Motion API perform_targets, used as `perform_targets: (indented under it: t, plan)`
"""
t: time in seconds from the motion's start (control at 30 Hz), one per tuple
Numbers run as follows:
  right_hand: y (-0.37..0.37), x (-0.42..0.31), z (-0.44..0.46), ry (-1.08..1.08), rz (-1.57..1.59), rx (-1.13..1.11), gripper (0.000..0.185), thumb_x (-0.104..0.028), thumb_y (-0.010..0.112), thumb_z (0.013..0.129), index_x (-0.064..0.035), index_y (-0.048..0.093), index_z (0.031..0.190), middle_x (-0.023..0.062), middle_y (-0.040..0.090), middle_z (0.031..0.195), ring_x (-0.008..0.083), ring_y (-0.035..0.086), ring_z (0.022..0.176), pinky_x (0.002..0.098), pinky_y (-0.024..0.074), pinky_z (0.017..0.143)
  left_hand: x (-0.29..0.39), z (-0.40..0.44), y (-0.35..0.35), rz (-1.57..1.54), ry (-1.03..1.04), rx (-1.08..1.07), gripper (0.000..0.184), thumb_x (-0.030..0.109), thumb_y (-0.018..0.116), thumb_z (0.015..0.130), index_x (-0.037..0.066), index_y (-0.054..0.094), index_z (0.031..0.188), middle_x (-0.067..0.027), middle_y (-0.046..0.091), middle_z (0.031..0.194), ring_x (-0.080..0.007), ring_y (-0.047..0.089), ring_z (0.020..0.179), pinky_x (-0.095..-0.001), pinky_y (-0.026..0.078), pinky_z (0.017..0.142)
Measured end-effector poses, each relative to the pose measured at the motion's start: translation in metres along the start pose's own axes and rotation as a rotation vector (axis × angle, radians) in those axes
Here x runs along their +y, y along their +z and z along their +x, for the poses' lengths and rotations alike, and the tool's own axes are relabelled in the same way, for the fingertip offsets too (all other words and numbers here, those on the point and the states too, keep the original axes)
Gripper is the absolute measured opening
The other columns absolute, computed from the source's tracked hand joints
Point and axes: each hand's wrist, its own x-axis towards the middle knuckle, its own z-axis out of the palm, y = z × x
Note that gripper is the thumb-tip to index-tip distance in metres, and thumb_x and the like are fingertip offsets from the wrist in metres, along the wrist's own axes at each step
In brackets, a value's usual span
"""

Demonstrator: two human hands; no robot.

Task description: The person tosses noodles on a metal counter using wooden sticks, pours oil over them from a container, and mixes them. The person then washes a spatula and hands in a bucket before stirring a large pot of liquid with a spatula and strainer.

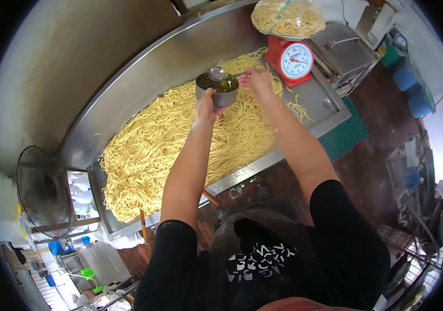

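Observation:
My left hand (208,107) grips the near side of a round metal pot (223,98) that holds a dark yellowish liquid, probably oil. In my right hand (257,81) is the handle of a metal ladle (217,74), its bowl over the far rim of the pot. Both are above a thick spread of yellow noodles (164,140), which covers much of a long steel tray (330,111). Some loose strands lie apart at the tray's right end.
A red dial scale (289,63) stands at the tray's far right. Behind it sits a clear bag of noodles (286,20), beside a metal box (340,46). A black fan (45,189) is off the left end. A green mat (345,132) lies below the right end.

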Motion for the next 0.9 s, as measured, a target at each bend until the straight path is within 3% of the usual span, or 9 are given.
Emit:
perform_targets:
  t: [0.17,0.27,0.5,0.6,0.67,0.73,0.77,0.83,0.9]
  plan:
    - [-0.050,-0.022,-0.035,-0.235,-0.639,0.022,0.035,-0.025,0.057,0.098,0.0082,0.063,0.108,0.0120,0.069,0.079,0.0178,0.068,0.064,0.0290,0.0562,0.059,-0.035,0.002,0.030,0.066,-0.067,-0.116,0.045,0.032,0.062,0.087,0.008,0.056,0.125,-0.0112,0.063,0.113,-0.0282,0.067,0.096,-0.0431,0.061,0.066]
    - [-0.081,-0.008,-0.071,-0.239,-0.605,0.061,0.035,-0.027,0.056,0.100,0.0064,0.065,0.106,0.0106,0.069,0.076,0.0156,0.066,0.062,0.0269,0.0539,0.057,-0.061,-0.034,0.037,0.011,-0.111,-0.116,0.053,0.033,0.068,0.081,0.001,0.058,0.123,-0.0149,0.063,0.114,-0.0305,0.067,0.094,-0.0426,0.059,0.059]
    - [-0.044,0.016,-0.116,-0.207,-0.865,-0.038,0.036,-0.030,0.054,0.100,0.0036,0.066,0.105,0.0115,0.069,0.075,0.0177,0.067,0.064,0.0306,0.0539,0.059,-0.082,-0.071,-0.011,-0.102,-0.239,-0.153,0.047,0.031,0.064,0.085,0.004,0.057,0.122,-0.0136,0.061,0.116,-0.0325,0.067,0.096,-0.0489,0.061,0.074]
    - [0.026,0.044,-0.133,-0.313,-0.918,-0.158,0.037,-0.030,0.049,0.101,0.0017,0.067,0.101,0.0154,0.070,0.076,0.0276,0.069,0.069,0.0374,0.0541,0.065,-0.061,-0.085,-0.079,-0.218,-0.145,-0.109,0.047,0.031,0.064,0.085,0.002,0.056,0.121,-0.0146,0.061,0.116,-0.0333,0.068,0.093,-0.0481,0.061,0.072]
    - [0.089,0.070,-0.156,-0.403,-0.924,-0.248,0.036,-0.029,0.048,0.101,0.0011,0.067,0.097,0.0173,0.070,0.079,0.0325,0.069,0.073,0.0409,0.0539,0.069,-0.055,-0.080,-0.148,-0.177,-0.058,0.017,0.043,0.031,0.064,0.085,0.002,0.058,0.116,-0.0139,0.064,0.106,-0.0305,0.069,0.087,-0.0445,0.062,0.065]
    - [0.149,0.124,-0.163,-0.815,-1.102,-0.497,0.034,-0.029,0.049,0.102,0.0001,0.066,0.107,0.0172,0.071,0.088,0.0317,0.069,0.080,0.0389,0.0543,0.073,-0.046,-0.090,-0.231,-0.191,0.037,0.087,0.041,0.031,0.064,0.086,0.002,0.059,0.114,-0.0131,0.065,0.100,-0.0287,0.069,0.084,-0.0423,0.062,0.062]
    - [0.193,0.137,-0.195,-0.658,-1.046,-0.522,0.029,-0.026,0.050,0.100,-0.0012,0.066,0.099,0.0184,0.069,0.091,0.0382,0.066,0.086,0.0435,0.0533,0.075,-0.050,-0.092,-0.281,-0.190,0.076,0.155,0.041,0.032,0.064,0.086,0.002,0.060,0.113,-0.0132,0.066,0.097,-0.0280,0.070,0.083,-0.0417,0.062,0.060]
    - [0.267,0.187,-0.235,-0.839,-1.051,-0.714,0.023,-0.016,0.053,0.094,0.0004,0.062,0.082,0.0188,0.065,0.081,0.0382,0.064,0.082,0.0466,0.0517,0.074,-0.049,-0.115,-0.380,-0.195,0.126,0.262,0.045,0.035,0.066,0.084,0.000,0.060,0.113,-0.0147,0.066,0.096,-0.0266,0.070,0.080,-0.0407,0.062,0.059]
    - [0.328,0.243,-0.285,-1.086,-0.869,-0.824,0.015,-0.008,0.050,0.087,-0.0008,0.062,0.079,0.0199,0.063,0.078,0.0389,0.063,0.078,0.0488,0.0509,0.073,-0.040,-0.156,-0.455,-0.130,0.096,0.571,0.053,0.036,0.071,0.081,-0.001,0.060,0.118,-0.0137,0.068,0.097,-0.0252,0.070,0.081,-0.0378,0.061,0.057]
